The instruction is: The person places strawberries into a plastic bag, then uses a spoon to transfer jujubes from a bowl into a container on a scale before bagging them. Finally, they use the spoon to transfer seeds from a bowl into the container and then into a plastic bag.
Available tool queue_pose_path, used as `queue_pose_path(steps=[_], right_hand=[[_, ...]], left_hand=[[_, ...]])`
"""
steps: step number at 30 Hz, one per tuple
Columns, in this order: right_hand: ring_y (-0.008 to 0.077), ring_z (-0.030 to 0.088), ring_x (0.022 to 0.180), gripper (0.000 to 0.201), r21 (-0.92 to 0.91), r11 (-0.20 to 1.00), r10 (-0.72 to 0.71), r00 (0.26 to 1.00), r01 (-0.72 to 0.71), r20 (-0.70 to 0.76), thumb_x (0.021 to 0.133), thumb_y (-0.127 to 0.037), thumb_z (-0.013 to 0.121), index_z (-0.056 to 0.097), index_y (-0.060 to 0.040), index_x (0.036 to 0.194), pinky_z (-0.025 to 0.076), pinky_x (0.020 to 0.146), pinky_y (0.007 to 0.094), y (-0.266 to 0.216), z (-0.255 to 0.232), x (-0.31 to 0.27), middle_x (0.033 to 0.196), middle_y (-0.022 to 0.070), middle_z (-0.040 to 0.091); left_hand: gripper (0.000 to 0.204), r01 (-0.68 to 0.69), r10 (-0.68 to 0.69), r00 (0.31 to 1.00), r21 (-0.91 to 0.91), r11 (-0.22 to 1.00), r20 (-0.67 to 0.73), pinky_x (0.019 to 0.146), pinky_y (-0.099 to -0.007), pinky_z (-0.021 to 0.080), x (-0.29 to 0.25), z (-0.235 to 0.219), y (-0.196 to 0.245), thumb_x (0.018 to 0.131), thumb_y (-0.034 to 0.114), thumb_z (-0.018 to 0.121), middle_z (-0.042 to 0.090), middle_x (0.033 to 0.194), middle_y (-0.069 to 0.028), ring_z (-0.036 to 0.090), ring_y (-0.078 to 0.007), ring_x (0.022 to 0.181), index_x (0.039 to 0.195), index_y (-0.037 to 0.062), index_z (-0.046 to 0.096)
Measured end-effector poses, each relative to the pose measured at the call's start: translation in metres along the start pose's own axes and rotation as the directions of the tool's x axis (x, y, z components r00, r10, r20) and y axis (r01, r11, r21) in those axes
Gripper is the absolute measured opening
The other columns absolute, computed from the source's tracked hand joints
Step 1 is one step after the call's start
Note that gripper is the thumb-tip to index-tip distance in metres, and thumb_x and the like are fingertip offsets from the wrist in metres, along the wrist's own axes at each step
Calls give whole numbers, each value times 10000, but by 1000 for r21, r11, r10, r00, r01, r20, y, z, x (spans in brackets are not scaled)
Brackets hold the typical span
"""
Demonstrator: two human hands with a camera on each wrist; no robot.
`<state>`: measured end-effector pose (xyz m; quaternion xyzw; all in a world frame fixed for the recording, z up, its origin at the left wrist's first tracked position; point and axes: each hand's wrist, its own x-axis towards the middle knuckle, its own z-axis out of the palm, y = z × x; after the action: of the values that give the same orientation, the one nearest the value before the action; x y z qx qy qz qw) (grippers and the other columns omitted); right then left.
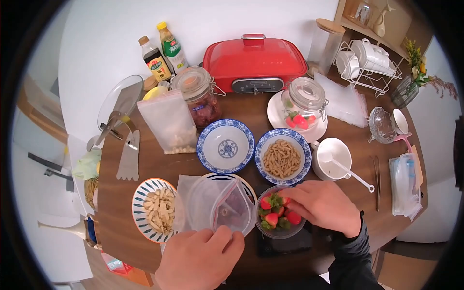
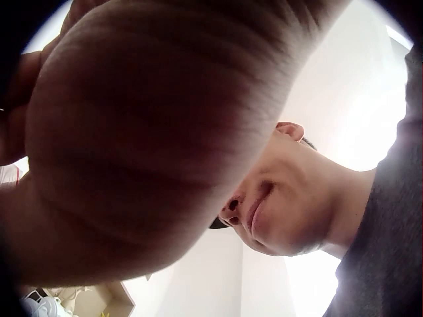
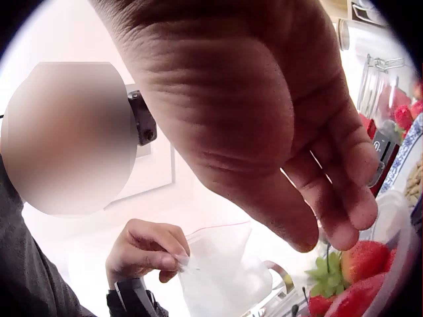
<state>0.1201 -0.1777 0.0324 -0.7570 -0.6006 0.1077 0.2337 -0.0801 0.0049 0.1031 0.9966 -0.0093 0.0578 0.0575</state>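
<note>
My left hand (image 1: 200, 258) pinches the edge of a clear zip bag (image 1: 195, 200), whose mouth gapes toward the right. The bag lies over a striped plate that it mostly hides. Just right of it, a clear plastic bowl (image 1: 278, 235) holds several strawberries (image 1: 271, 220) with green leaves. My right hand (image 1: 328, 205) reaches over the bowl's right rim, fingertips at the upper strawberries. In the right wrist view, its thumb and fingers (image 3: 360, 214) point down, slightly parted, right above a strawberry (image 3: 365, 259). The bowl sits on a black flat device (image 1: 285, 246).
Behind stand a blue-white bowl (image 1: 215, 145), a bowl of brown twisted snacks (image 1: 280, 159) and a white cup (image 1: 333, 150) with a spoon. A plate of beige slices (image 1: 159, 210) lies left. Glass jars (image 1: 307, 94) and a red cooker (image 1: 253, 60) line the back; tweezers (image 1: 377, 183) lie right.
</note>
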Motion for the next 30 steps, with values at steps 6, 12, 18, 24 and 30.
queue_pose_path(steps=[6, 12, 18, 24, 30], right_hand=[[273, 656, 807, 252, -26, 1000, -12, 999, 11, -43, 856, -173, 684, 663, -84, 1091, 532, 666, 375, 7, 0, -1, 828, 66, 639], [232, 641, 842, 264, -122, 987, -102, 994, 105, 33, 757, -118, 683, 666, -85, 1018, 527, 661, 343, -5, 13, 5, 860, 46, 587], [236, 653, 829, 270, -111, 983, -152, 988, 147, -30, 739, -82, 705, 690, -74, 1009, 537, 657, 338, -2, 15, 5, 874, 46, 609], [255, 699, 792, 283, 246, 947, -68, 879, 205, -472, 744, -41, 785, 717, -62, 1017, 577, 652, 336, -16, -3, -8, 947, 63, 702], [273, 709, 849, 341, 179, 936, -192, 865, 304, -463, 775, -67, 794, 708, -35, 1103, 588, 696, 352, -15, 10, -2, 1002, 99, 712]], left_hand=[[193, -57, 57, 998, -37, 998, 22, 542, -349, 483, 5, 8, 0, 767, 142, 649, 516, 815, -20, 608, -186, 688, 958, 123, 666], [191, -39, 39, 998, -18, 999, 49, 558, -346, 484, 8, 8, 3, 768, 141, 644, 518, 823, -21, 604, -186, 703, 956, 119, 662], [191, -32, 33, 999, -16, 999, 40, 561, -346, 486, 9, 10, 2, 761, 140, 639, 518, 817, -23, 608, -187, 711, 951, 124, 660], [219, -124, 124, 992, -5, 992, 0, 537, -322, 491, 9, 15, 2, 742, 156, 646, 513, 835, -13, 605, -169, 705, 960, 139, 663], [231, -207, 207, 978, -8, 978, -23, 523, -301, 484, 9, 9, 7, 731, 168, 656, 501, 828, -3, 582, -150, 686, 960, 140, 663]])
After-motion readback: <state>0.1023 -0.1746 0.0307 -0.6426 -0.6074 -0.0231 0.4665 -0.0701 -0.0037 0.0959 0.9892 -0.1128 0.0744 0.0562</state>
